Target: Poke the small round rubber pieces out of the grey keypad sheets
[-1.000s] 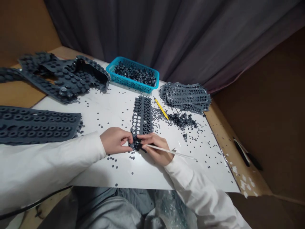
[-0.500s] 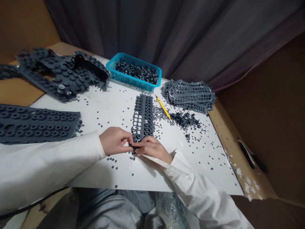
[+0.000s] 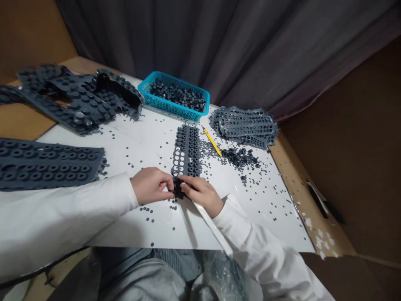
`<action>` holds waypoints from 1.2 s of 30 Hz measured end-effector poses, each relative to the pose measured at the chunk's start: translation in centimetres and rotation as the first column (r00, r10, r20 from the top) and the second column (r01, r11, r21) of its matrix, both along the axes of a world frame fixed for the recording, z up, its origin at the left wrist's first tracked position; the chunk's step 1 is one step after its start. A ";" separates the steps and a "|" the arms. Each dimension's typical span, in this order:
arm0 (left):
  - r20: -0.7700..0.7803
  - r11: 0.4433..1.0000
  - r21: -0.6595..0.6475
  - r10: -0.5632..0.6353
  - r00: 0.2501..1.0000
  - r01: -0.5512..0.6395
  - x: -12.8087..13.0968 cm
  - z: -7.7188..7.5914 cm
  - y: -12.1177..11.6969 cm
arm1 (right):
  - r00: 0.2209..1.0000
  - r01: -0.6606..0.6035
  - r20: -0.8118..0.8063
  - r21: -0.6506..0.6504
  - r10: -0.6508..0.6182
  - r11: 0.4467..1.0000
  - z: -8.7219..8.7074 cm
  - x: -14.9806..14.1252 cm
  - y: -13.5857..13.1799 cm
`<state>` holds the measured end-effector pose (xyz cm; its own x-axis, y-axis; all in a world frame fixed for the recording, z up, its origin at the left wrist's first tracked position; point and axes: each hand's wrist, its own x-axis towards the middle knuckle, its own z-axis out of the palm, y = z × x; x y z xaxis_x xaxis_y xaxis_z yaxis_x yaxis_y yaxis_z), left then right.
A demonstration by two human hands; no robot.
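Observation:
A dark grey rubber sheet lies lengthwise on the white table, with rows of ring-shaped studs and several open round holes along its left side. My left hand is closed in a pinch at the near left corner of this sheet; what lies exactly between thumb and finger is partly hidden. Over the sheet's near end, my right hand is closed around a slim white stick-like tool, whose back end slants down toward the table's front edge. The tool's working tip is hidden by the fingers.
A blue basket full of small dark rubber pieces stands at the back. Nearby are a yellow pen-like tool, a heap of rubber bits and stacked perforated sheets. Studded sheets lie left. Small dark discs are scattered around.
My right hand has turned and shifted slightly up and right, its fingers lifting off my left fingertips. The white tool's back end has swung down into view. My left hand stays almost still.

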<state>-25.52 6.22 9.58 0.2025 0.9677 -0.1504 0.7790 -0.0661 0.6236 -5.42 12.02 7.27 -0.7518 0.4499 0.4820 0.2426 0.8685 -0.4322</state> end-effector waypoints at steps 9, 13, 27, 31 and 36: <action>0.037 0.990 0.108 -0.091 0.995 0.087 -0.6 -0.4 -0.2 | 0.961 -0.165 -0.265 -0.305 0.083 0.938 1.8 0.3 0.8; 0.027 0.977 0.157 -0.150 0.988 0.144 -1.0 -0.7 -0.3 | 0.940 -0.306 -0.245 -0.303 0.236 0.903 1.5 0.2 0.7; 0.045 0.983 0.135 -0.135 0.990 0.127 -1.0 -0.5 -0.3 | 0.954 -0.299 0.033 0.028 0.298 0.954 0.7 0.7 0.8; 0.104 0.976 0.187 -0.136 0.985 0.115 -0.9 -0.6 -0.1 | 0.950 -0.312 0.089 0.276 0.299 0.909 0.6 0.7 0.6; 0.132 0.979 0.185 -0.108 0.985 0.082 -0.8 -0.6 -0.2 | 0.959 -0.279 0.063 0.387 0.277 0.879 0.0 0.3 0.3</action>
<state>-26.28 6.05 8.99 0.3015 0.9516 0.0598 0.6689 -0.2558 0.6980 -5.13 12.37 7.32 -0.8214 -0.0005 0.5704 -0.0327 0.9984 -0.0462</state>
